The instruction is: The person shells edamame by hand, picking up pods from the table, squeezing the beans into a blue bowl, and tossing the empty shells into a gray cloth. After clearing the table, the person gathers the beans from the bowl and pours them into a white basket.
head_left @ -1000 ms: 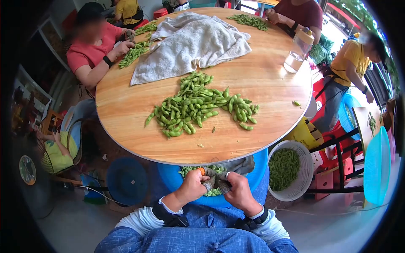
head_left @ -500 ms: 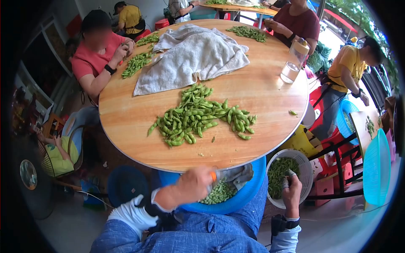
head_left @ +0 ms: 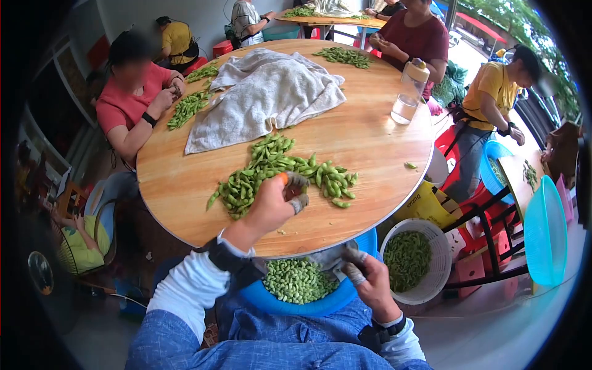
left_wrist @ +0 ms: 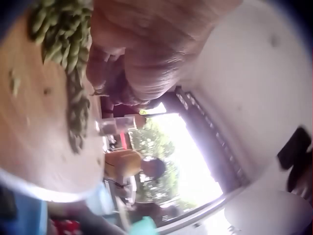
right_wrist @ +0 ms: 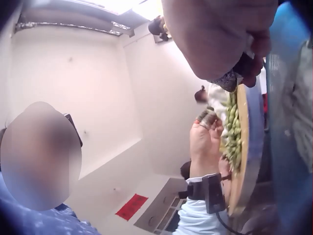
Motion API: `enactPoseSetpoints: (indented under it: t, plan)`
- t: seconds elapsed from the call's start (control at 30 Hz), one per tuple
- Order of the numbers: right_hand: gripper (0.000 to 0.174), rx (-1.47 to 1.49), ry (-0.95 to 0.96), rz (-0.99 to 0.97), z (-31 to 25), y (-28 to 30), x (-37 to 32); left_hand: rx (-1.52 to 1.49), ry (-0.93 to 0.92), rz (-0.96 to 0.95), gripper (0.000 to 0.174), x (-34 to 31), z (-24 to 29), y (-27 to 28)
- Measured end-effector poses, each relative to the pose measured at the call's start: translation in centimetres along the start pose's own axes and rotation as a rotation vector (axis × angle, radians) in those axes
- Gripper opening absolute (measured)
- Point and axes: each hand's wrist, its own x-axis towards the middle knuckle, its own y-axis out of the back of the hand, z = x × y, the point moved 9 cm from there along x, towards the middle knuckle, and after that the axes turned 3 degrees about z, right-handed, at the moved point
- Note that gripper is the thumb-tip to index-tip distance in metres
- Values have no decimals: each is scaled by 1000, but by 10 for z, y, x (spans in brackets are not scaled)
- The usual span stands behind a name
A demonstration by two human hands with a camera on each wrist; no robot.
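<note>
In the head view my left hand (head_left: 268,206) is over the near edge of a pile of green edamame pods (head_left: 265,154) on the round wooden table. Its fingers and thumb curve apart, with pods showing between them. Grey coverings wrap the fingertips, with an orange band on one finger. My right hand (head_left: 372,285), also with grey-covered fingertips, is at the right rim of a blue basin (head_left: 320,306) on my lap, fingers loosely bent and nothing visible in them. Shelled beans (head_left: 296,280) fill the basin's bottom, beside a dark grey cloth (head_left: 330,258).
A white basket (head_left: 441,277) of pods stands on the floor to my right. On the table (head_left: 376,166) are a white towel (head_left: 265,98) and a clear bottle (head_left: 410,92). People sit around it; one in yellow (head_left: 490,92) is at the right.
My hands were together over the basin, then parted. The left has moved up onto the pod pile; the right went out over the white basket and is back at the basin.
</note>
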Motion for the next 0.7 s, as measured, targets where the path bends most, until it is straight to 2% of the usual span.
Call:
enactPoseSetpoints:
  t: [0.07, 0.17, 0.27, 0.3, 0.4, 0.43, 0.53, 0.57, 0.7]
  plan:
    - [31, 232, -70, -88, -13, -28, 9, -473, 53, 60, 21, -26, -6, -4]
    - [36, 444, -30, -174, -28, -51, 19, -690, 76, 170, 22, -64, -10, -16]
    - [32, 414, -13, -112, -29, -58, 20, -758, 109, 111, 22, -88, -18, -30]
    - [28, 380, -16, -116, -23, -56, 19, -682, 94, 148, 22, -94, -18, -28]
    - [25, 335, -75, -179, -17, -52, 16, 87, -112, -46, 26, -97, 6, -25]
    - [23, 286, -77, -206, -19, -52, 15, 421, -330, -79, 27, -98, 22, -26]
    - [23, 252, -128, -238, -24, -53, 13, 618, -285, -260, 26, -101, 10, -36]
    - [23, 287, -133, -228, -26, -52, 12, 546, -267, -255, 33, -99, 10, -36]
    - [22, 336, -174, -230, -22, -51, 4, 442, -264, -205, 35, -104, 0, -38]
